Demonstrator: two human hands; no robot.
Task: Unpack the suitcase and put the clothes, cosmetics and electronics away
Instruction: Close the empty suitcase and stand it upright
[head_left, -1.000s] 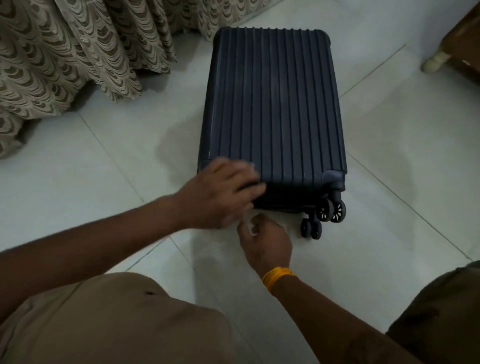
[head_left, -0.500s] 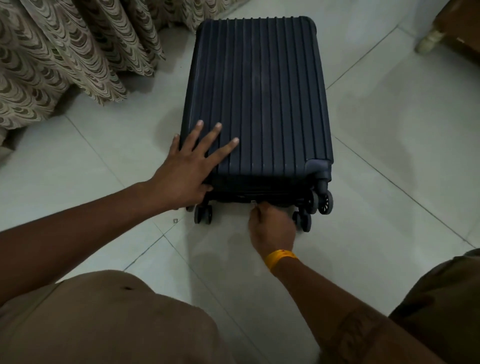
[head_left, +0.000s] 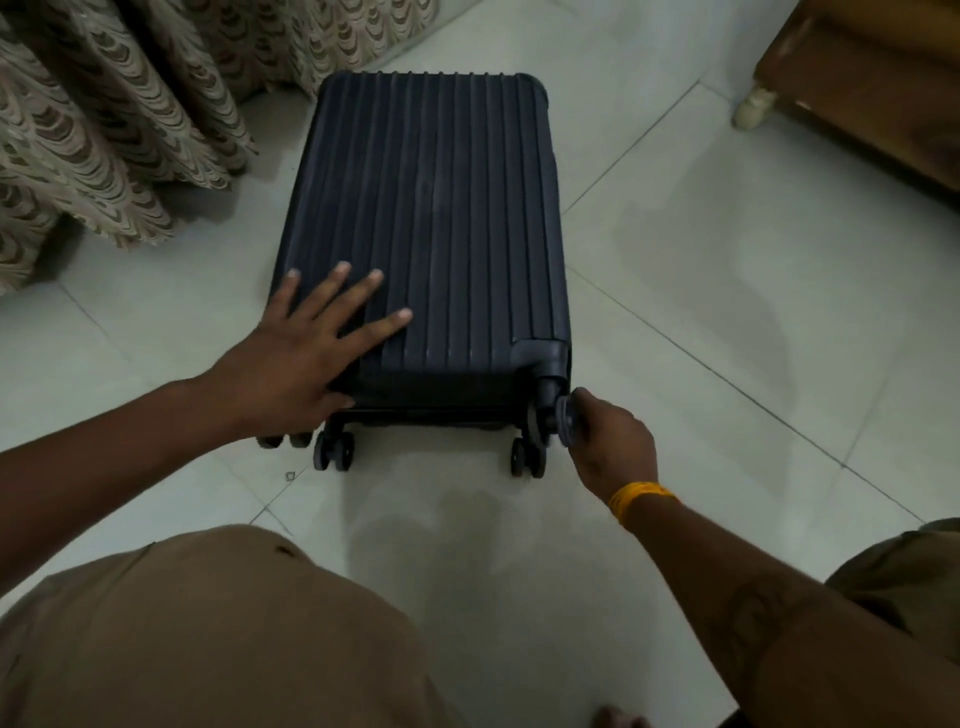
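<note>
A dark blue ribbed hard-shell suitcase (head_left: 441, 208) lies flat and closed on the pale tiled floor, its wheels (head_left: 332, 449) facing me. My left hand (head_left: 306, 364) rests flat on the lid's near-left corner with the fingers spread and nothing held. My right hand (head_left: 613, 441), with a yellow band (head_left: 641, 493) on the wrist, is curled shut at the near-right corner beside the right wheel (head_left: 563, 421). It sits level with the seam and seems to pinch the zipper pull, which its fingers hide.
A patterned beige curtain (head_left: 104, 130) hangs to the floor left of the case. A wooden piece of furniture with a pale foot (head_left: 753, 106) stands at the far right. My knees (head_left: 208, 623) fill the bottom of the view. Bare tiles (head_left: 727, 312) lie to the right.
My right hand has slid from the middle of the near edge to the right corner by the wheel. My left hand has stayed flat on the lid with its fingers spread.
</note>
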